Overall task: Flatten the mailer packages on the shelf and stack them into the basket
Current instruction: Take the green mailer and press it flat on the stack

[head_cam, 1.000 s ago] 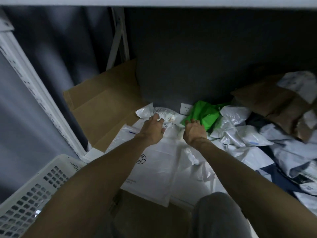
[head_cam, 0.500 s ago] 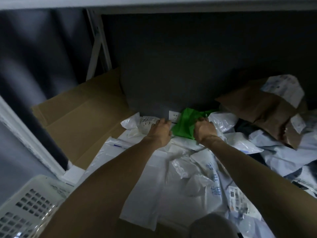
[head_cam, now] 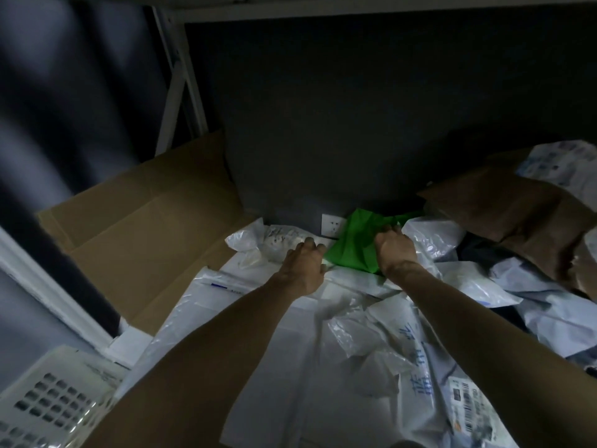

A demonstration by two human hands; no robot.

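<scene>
Far back on dim shelf [head_cam: 58,295], against dark wall [head_cam: 355,124]: green mailer [head_cam: 355,247] crumpled between both hands, lying left-to-right, right hand [head_cam: 395,250] curled onto its right edge, left hand [head_cam: 305,263] at its left corner, grasp there impossible to tell, basket [head_cam: 48,399] well off lower left.

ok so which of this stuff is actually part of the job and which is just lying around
job: green mailer, gripped by the right hand; left hand at its edge; white mailers; white basket
lying about: flattened cardboard; wall socket; shelf upright
</scene>
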